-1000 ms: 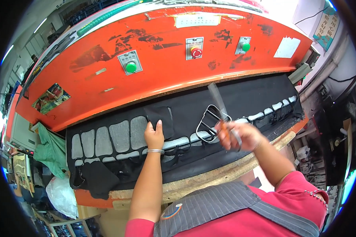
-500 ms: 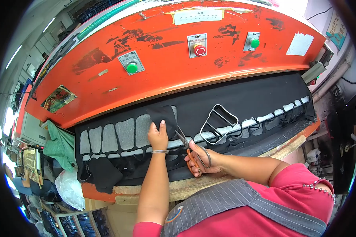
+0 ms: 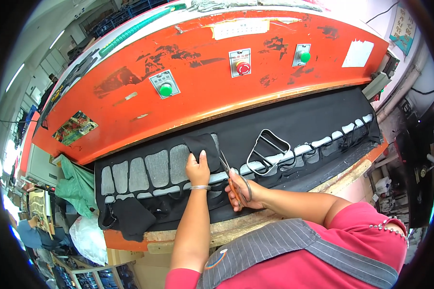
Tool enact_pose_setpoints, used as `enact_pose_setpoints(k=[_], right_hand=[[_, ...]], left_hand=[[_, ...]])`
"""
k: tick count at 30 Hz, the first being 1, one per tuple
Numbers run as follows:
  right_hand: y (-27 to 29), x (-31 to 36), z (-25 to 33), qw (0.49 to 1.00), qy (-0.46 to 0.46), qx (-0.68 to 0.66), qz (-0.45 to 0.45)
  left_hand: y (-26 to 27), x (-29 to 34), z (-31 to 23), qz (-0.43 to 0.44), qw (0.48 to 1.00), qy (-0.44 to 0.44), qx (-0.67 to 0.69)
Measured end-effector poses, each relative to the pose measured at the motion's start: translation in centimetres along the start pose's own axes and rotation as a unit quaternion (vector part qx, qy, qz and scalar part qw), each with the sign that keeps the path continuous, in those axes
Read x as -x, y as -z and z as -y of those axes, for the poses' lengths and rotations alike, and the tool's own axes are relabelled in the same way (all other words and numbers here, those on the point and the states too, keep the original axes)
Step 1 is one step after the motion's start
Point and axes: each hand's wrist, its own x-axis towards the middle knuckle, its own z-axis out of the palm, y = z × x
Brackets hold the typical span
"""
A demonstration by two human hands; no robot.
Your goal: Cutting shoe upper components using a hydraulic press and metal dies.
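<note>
My left hand [image 3: 197,169] pinches a cut black fabric piece [image 3: 203,146], its thumb pointing up and a metal bangle at the wrist. Fingers of my right hand [image 3: 248,193] are wrapped round a pair of scissors [image 3: 233,185] with orange on the handle. The blades point up and left to the right edge of the held piece. Beneath both hands lies a long black fabric sheet [image 3: 313,118], with rounded cut-outs showing a grey surface [image 3: 157,168]. To the right of the scissors, a metal cutting die [image 3: 269,153] with crossbars rests on the sheet.
Behind the sheet rises an orange machine front [image 3: 197,91] with two green buttons and a red button [image 3: 243,68]. Another black piece [image 3: 132,219] hangs over the front left edge. Green cloth [image 3: 76,185] and a white plastic bag [image 3: 89,239] are at the left.
The whole view has shifted slightly. Both hands stay close together at the fabric piece, and the scissors remain beside its right edge. The die has not visibly moved on the sheet.
</note>
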Motion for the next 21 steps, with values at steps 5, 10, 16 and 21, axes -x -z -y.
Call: enact_pose_setpoints(k=[5, 10, 16, 21], right_hand=[[-0.8, -1.9, 0.2, 0.998, 0.039, 0.027, -0.042], [0.3, 1.7, -1.5, 0.959, 0.013, 0.280, -0.033], [2.2, 6.1, -3.2, 0.546, 0.162, 0.822, 0.004], [-8.2, 7.3, 6.0, 0.463, 0.585, 0.665, -0.028]], left_hand=[[0.4, -0.2, 0.5, -0.008, 1.000, 0.007, 0.017], [2.9, -0.7, 0.5, -0.020, 0.929, 0.172, 0.326], [13.6, -3.5, -6.6, 0.331, 0.928, 0.119, 0.119], [15.7, -3.6, -12.2, 0.552, 0.812, -0.087, -0.169]])
